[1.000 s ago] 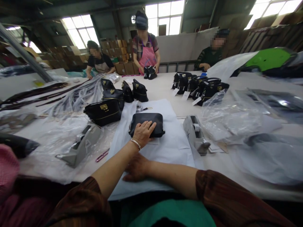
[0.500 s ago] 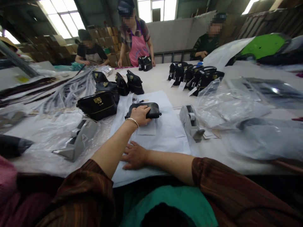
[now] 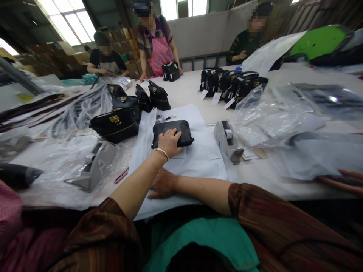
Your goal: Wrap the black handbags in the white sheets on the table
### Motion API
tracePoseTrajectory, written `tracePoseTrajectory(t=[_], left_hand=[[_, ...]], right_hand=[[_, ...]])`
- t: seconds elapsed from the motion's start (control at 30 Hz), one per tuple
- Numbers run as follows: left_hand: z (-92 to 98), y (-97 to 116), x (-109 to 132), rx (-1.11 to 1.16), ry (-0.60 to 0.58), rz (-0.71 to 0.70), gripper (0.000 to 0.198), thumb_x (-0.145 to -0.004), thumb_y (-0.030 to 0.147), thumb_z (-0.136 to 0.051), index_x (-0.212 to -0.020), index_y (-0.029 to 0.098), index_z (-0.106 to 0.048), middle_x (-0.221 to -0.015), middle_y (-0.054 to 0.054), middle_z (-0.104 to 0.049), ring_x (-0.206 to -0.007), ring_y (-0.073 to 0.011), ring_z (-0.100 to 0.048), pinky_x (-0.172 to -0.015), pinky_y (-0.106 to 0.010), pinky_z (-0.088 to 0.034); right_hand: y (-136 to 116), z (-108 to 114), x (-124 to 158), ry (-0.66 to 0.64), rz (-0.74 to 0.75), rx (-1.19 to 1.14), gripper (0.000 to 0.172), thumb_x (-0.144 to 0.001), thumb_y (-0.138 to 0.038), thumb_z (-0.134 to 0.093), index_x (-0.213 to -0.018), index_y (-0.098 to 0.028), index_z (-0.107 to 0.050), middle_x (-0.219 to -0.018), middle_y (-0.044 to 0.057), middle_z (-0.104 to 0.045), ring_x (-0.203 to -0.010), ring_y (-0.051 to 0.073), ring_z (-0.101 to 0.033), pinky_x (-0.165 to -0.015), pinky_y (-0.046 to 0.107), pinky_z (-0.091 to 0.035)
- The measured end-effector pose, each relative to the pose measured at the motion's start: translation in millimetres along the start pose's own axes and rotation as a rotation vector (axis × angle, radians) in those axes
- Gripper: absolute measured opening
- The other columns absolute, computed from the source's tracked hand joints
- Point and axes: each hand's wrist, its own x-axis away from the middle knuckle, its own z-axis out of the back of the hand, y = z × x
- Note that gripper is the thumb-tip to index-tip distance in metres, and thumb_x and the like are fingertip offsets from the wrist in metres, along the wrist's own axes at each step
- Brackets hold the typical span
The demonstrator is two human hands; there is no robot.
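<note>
My left hand, with a bracelet at the wrist, grips a small black bag from the near side, fingers over its face. The bag lies on white wrapping paper. Below it my right hand rests on the paper, fingers outstretched and partly hidden by my left forearm. A small white card shows under the bag's near edge. Just beyond the bag lies a dark strap with a metal clip.
Black handbags stand at left; tagged ones stand back right. Tape dispensers flank the paper. Clear plastic lies at right. A narrow pink tool lies left. Another person's fingers show at right; co-workers stand opposite.
The black bag has tipped so more of its broad face shows, my left hand still on it. My right hand has shifted slightly under my left forearm. Another person's fingers have appeared at right.
</note>
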Motion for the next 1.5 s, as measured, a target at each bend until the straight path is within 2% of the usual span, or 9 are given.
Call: tracePoseTrajectory(t=[0.1,0.2,0.6,0.8,1.0,1.1,1.2,1.3,1.5], left_hand=[[-6.7,-10,8,-0.045,-0.067,-0.079,0.099,-0.075,0.045,-0.080,-0.158,0.027,-0.031,-0.166,-0.013,-0.028,-0.149,-0.0375,-0.027,-0.114,-0.063,-0.029],[-11.5,-18,12,-0.086,-0.074,-0.123,0.100,-0.077,0.036,-0.077,-0.161,0.032,-0.022,-0.169,-0.011,-0.021,-0.152,-0.0382,-0.020,-0.115,-0.069,-0.022],[-22.8,-13,14,-0.066,0.069,-0.134,0.078,-0.085,0.023,-0.065,-0.156,0.031,-0.036,-0.162,-0.017,-0.035,-0.147,-0.0410,-0.032,-0.114,-0.070,-0.022],[-36.7,-4,22,-0.037,0.056,-0.105,0.065,-0.094,0.013,-0.045,-0.156,0.032,-0.038,-0.165,-0.017,-0.028,-0.153,-0.0398,-0.023,-0.114,-0.071,-0.021],[-20.5,-30,43,0.098,0.011,-0.253,0.085,-0.082,0.028,-0.069,-0.158,0.026,-0.032,-0.167,-0.012,-0.028,-0.154,-0.0346,-0.022,-0.121,-0.062,-0.021],[-16.1,-59,60,0.214,0.150,-0.129,0.069,-0.088,0.041,-0.065,-0.152,0.022,-0.044,-0.159,-0.013,-0.043,-0.149,-0.0322,-0.034,-0.121,-0.056,-0.027],[-20.2,-91,70,0.357,0.321,0.268,0.048,-0.098,0.037,-0.049,-0.140,0.015,-0.055,-0.140,-0.016,-0.062,-0.131,-0.0258,-0.057,-0.112,-0.043,-0.045],[-27.2,-115,69,0.431,0.321,0.615,0.041,-0.097,0.027,-0.043,-0.129,0.010,-0.062,-0.120,-0.015,-0.072,-0.108,-0.0224,-0.070,-0.096,-0.034,-0.055],[-37.8,-115,53,0.453,0.225,0.572,0.027,-0.089,0.024,-0.056,-0.107,0.015,-0.073,-0.097,-0.007,-0.078,-0.092,-0.0193,-0.073,-0.084,-0.028,-0.056]], right_hand=[[0,0,0,-0.018,-0.036,0.020,0.056,-0.095,-0.062,-0.053,-0.139,-0.027,-0.059,-0.150,0.012,-0.051,-0.138,0.038,-0.039,-0.111,0.060,-0.026],[0,1,0,-0.028,-0.047,0.006,0.057,-0.096,-0.062,-0.052,-0.141,-0.027,-0.058,-0.149,0.012,-0.052,-0.135,0.038,-0.042,-0.109,0.060,-0.029],[-1,2,0,-0.037,-0.015,0.035,0.060,-0.097,-0.059,-0.049,-0.143,-0.021,-0.056,-0.152,0.014,-0.050,-0.147,0.039,-0.029,-0.115,0.062,-0.024],[-2,1,-1,0.009,0.013,0.061,0.069,-0.095,-0.054,-0.056,-0.144,-0.006,-0.053,-0.157,0.023,-0.041,-0.150,0.039,-0.025,-0.119,0.054,-0.026],[-4,6,0,-0.065,-0.057,-0.014,0.059,-0.097,-0.058,-0.051,-0.147,-0.026,-0.052,-0.157,0.012,-0.045,-0.146,0.039,-0.031,-0.114,0.063,-0.027],[-7,12,0,-0.091,-0.088,-0.038,0.059,-0.098,-0.060,-0.050,-0.148,-0.029,-0.052,-0.159,0.009,-0.042,-0.145,0.037,-0.032,-0.115,0.062,-0.026],[-10,18,-1,-0.133,-0.100,-0.065,0.061,-0.098,-0.062,-0.049,-0.150,-0.029,-0.049,-0.162,0.008,-0.037,-0.149,0.036,-0.026,-0.118,0.062,-0.022],[-13,23,-3,-0.171,-0.115,-0.088,0.062,-0.098,-0.061,-0.049,-0.151,-0.030,-0.048,-0.163,0.008,-0.036,-0.150,0.036,-0.025,-0.119,0.063,-0.021],[-17,25,-6,-0.221,-0.138,-0.093,0.064,-0.097,-0.063,-0.048,-0.153,-0.030,-0.045,-0.165,0.008,-0.033,-0.151,0.037,-0.022,-0.119,0.064,-0.020]])
